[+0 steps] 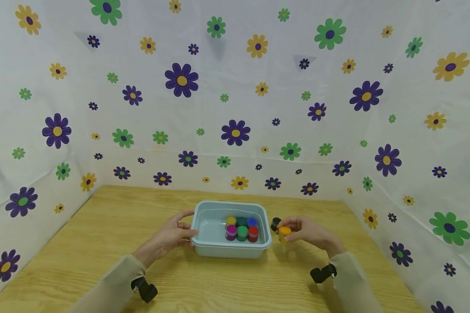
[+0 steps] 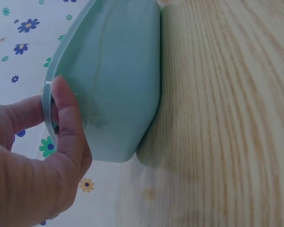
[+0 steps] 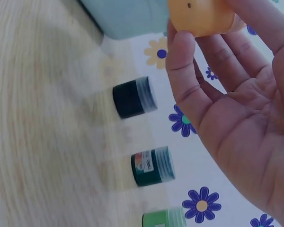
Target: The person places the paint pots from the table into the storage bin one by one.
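Observation:
A pale blue plastic tub (image 1: 230, 252) stands on the table, with several small paint jars in its right half, among them a magenta jar (image 1: 231, 233), a green jar (image 1: 242, 234) and a red jar (image 1: 253, 234). My left hand (image 1: 173, 232) holds the tub's left rim, thumb and fingers on either side of the wall (image 2: 118, 85). Just right of the tub, my right hand (image 1: 307, 232) pinches an orange paint jar (image 1: 284, 232) above the table. Beyond it a black jar (image 1: 276, 224) stands on the wood, partly hidden by the fingers in the head view.
The right wrist view also shows a dark green jar (image 3: 153, 166) and a light green jar (image 3: 164, 217) lined up beyond the black one. A flowered white sheet (image 1: 235, 108) encloses the back and sides of the wooden table (image 1: 219, 287).

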`<state>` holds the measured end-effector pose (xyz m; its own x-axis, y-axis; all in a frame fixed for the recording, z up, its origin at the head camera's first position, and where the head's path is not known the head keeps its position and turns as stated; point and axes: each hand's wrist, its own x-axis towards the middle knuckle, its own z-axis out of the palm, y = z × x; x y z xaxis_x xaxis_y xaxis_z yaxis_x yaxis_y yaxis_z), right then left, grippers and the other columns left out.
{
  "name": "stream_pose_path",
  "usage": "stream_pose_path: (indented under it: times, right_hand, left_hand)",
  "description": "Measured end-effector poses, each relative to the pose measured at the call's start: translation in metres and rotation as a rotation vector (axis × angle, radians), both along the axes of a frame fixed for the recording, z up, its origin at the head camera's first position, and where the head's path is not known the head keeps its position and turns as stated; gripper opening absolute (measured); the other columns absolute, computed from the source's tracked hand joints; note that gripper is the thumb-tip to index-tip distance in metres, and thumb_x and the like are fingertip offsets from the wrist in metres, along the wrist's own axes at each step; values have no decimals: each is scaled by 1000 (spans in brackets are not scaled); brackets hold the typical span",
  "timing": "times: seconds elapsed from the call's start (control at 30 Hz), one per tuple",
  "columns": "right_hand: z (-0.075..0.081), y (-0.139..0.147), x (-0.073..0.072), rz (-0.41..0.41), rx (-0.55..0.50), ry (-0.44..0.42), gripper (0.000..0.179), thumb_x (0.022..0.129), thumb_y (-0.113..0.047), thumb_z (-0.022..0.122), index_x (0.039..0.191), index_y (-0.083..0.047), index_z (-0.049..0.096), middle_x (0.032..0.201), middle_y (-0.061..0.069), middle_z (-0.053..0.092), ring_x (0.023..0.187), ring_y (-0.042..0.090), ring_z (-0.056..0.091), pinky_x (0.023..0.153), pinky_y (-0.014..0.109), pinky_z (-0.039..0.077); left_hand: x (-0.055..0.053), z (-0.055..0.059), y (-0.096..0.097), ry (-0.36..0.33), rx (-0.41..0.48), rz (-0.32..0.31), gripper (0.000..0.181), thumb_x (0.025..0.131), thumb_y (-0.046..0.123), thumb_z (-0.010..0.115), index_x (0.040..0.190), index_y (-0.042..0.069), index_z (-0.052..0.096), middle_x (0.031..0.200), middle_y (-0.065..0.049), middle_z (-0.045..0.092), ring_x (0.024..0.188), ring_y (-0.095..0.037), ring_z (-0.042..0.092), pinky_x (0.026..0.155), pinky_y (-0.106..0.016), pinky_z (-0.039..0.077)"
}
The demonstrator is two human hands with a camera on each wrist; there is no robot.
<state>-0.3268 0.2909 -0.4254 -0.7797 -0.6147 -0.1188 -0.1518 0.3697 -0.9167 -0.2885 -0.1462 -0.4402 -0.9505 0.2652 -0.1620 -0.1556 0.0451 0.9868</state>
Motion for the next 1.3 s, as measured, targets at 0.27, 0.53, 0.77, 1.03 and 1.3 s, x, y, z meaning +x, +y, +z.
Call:
stream_pose_path:
  times: [0.27,0.53,0.77,1.03,1.3]
  right_hand:
    - [8,-15,-2,-45,-73,-6,47,88,-7,72,129,8,55,126,14,63,105,14,62,91,28,53]
    - [18,-45,-1,-108,-121,-18,47,88,-11,73,129,4,56,130,23,60,101,18,61,87,29,56]
    - [24,-71,1,-125,-51,16,51,87,-19,75,131,0,58,125,13,64,100,17,60,80,26,52]
    - [23,-102,-1,-129,-54,66,50,85,-18,77,129,0,61,124,10,65,105,20,60,95,33,54]
    - [17,-139,-5,-143,46,109,46,83,-20,79,125,-5,66,122,7,66,107,23,62,97,38,52]
  left_hand:
    - [-1,0,2,-21,-13,33,74,89,5,69,152,13,30,105,-16,58,81,-23,64,75,-39,59]
    - [1,3,2,-25,-18,36,75,90,5,69,152,12,29,108,-17,56,82,-23,63,73,-38,59]
    - [1,2,4,-36,-13,40,74,89,5,70,151,13,31,110,-18,56,83,-24,64,73,-36,59]
    - [1,2,3,-25,-27,44,72,90,5,70,150,13,32,107,-17,57,84,-24,63,73,-37,59]
    - [2,-1,3,-14,-33,56,71,90,6,70,150,15,34,108,-18,57,84,-24,63,76,-41,59]
